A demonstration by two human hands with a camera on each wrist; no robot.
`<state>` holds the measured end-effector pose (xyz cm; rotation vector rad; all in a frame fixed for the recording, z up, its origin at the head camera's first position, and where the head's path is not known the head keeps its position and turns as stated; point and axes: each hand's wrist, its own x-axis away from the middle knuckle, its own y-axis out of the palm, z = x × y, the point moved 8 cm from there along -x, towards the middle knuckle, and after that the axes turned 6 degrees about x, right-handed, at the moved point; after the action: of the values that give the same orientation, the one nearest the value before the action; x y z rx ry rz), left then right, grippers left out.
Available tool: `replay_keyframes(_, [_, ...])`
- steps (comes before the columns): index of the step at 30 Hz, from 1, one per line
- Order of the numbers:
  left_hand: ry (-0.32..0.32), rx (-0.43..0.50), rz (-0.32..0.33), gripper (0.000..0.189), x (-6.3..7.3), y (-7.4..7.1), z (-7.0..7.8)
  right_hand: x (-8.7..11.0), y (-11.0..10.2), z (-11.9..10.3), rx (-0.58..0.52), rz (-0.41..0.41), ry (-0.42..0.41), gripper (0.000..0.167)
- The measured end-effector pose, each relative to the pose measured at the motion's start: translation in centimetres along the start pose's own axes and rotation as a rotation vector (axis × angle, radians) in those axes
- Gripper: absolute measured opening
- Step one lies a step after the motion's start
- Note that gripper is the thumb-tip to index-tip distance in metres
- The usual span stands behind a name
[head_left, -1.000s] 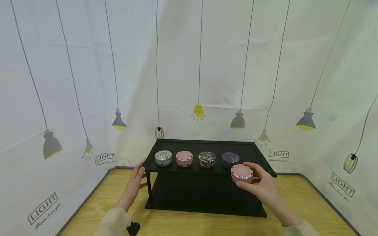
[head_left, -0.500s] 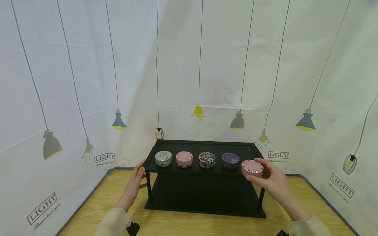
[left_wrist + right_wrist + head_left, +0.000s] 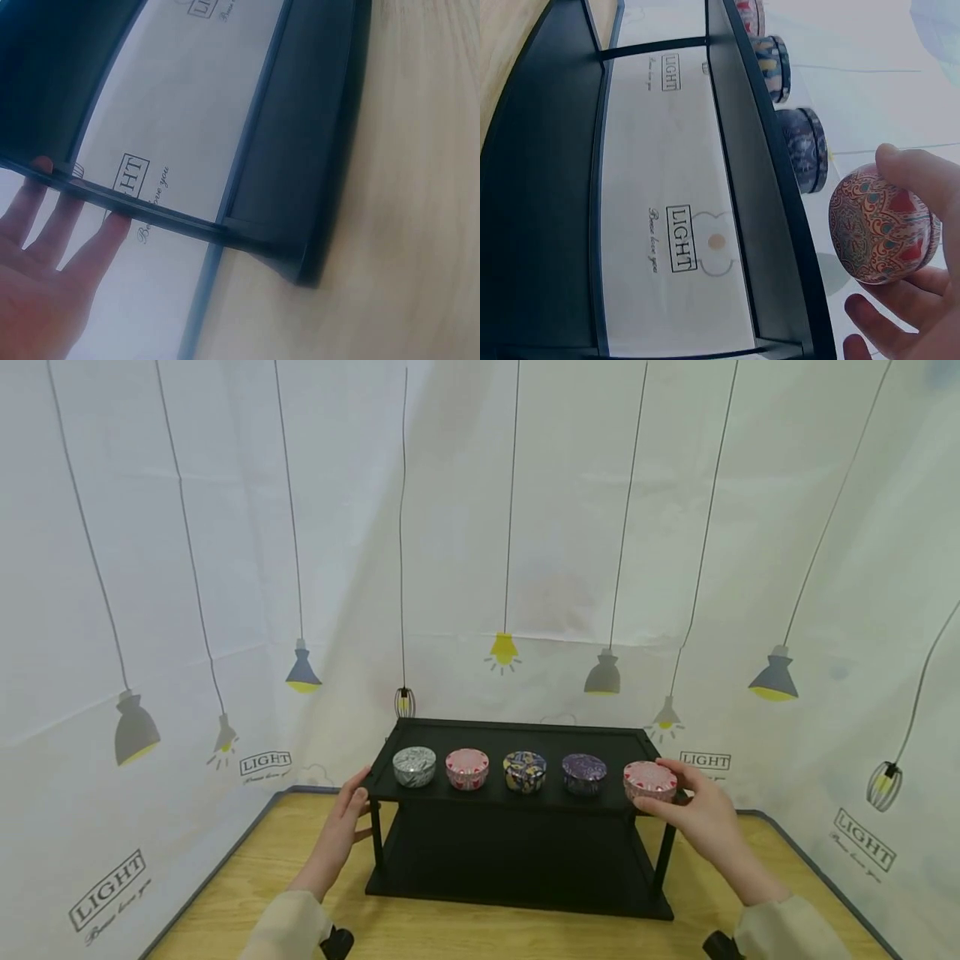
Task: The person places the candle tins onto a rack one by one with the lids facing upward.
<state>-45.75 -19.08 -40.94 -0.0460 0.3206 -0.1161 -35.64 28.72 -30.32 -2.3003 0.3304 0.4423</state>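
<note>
My right hand (image 3: 705, 818) pinches a round pink-and-red patterned tin (image 3: 650, 781) between thumb and fingers, at the front right end of a black two-tier shelf (image 3: 517, 860). In the right wrist view the ornate underside of this tin (image 3: 874, 225) shows beside the upper board's edge. To its left on the upper board stand a purple tin (image 3: 584, 774), a dark floral tin (image 3: 524, 772), a pink tin (image 3: 467, 769) and a grey-white marbled tin (image 3: 414, 767), in a row. My left hand (image 3: 341, 827) touches the shelf's left end; its fingers (image 3: 97, 251) look straight against the side post.
The shelf stands on a wooden table (image 3: 450, 935). White cloth (image 3: 465, 527) printed with hanging lamps rises behind and at both sides. A dark strip (image 3: 210, 868) runs along the table's edge by the cloth.
My right hand has carried the pink-and-red tin rightward and slightly up, from in front of the purple tin to the shelf's right end. The left hand has stayed at the left end.
</note>
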Motion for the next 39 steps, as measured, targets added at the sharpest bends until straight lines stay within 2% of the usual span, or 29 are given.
replay_keyframes(10, [-0.012, 0.007, 0.001, 0.053, -0.2, -0.2, -0.6, -1.6, 0.3, 1.5, 0.071, -0.032, 0.023, 0.087])
replay_keyframes(23, [-0.02, 0.001, 0.008, 0.053, -0.4, -0.3, -1.2, -2.8, 0.6, 2.7, 0.114, -0.044, 0.011, 0.085])
replay_keyframes(39, [-0.006, -0.006, 0.002, 0.053, -0.5, 0.1, -0.9, -3.0, 1.2, 3.5, 0.135, -0.063, 0.004, 0.086])
